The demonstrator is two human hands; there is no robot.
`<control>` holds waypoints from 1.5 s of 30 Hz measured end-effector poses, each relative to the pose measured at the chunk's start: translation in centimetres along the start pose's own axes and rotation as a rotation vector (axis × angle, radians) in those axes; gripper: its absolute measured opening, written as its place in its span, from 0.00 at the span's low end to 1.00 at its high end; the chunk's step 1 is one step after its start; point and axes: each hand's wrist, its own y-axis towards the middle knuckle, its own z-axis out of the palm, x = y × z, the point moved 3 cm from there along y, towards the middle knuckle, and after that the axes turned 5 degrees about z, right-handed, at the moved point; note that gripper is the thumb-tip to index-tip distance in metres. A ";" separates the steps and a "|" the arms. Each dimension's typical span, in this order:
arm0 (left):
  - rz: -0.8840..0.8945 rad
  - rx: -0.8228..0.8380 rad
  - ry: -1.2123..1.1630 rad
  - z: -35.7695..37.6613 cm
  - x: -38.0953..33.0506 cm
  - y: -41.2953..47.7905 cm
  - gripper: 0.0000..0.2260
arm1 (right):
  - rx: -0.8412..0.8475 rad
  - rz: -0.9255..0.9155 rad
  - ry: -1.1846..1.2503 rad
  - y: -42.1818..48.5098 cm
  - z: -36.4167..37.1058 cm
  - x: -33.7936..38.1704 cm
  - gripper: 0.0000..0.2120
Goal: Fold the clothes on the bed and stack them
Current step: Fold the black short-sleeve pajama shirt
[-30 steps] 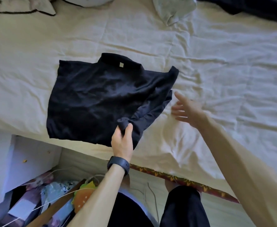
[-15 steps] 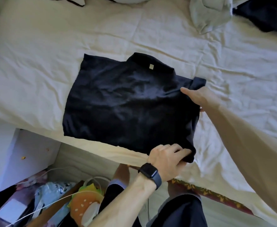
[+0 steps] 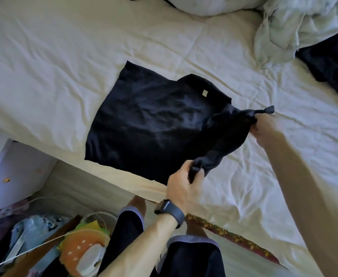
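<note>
So around us: a wrinkled cream bedsheet [image 3: 54, 66] covers the whole bed. A crumpled pale green cloth [image 3: 284, 27] sits bunched at the far right, with another dark garment [image 3: 334, 62] just beside it at the edge of view. A white pillow [image 3: 214, 5] peeks in at the top. Down on the floor by our legs there's an orange burger-shaped plush [image 3: 82, 246] with a thin white cable [image 3: 34, 250] running across the clutter. None of that touches what we're working on.

The black cotton T-shirt [image 3: 154, 124] lies near the bed's front edge, mostly flat, its small pale neck label [image 3: 204, 93] facing up. Its right side is lifted off the sheet and sags between our hands.

Our left hand [image 3: 184, 186], with the black smartwatch [image 3: 171, 211] on its wrist, has fingers and thumb curled round the bunched near corner. Our right hand [image 3: 264, 128] pinches the far corner, and a bit of fabric pokes out past the fingers.
</note>
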 end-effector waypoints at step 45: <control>0.478 0.374 1.341 -19.6 10.2 27.2 0.27 | -0.018 -0.633 -0.927 -17.1 18.9 -17.4 0.31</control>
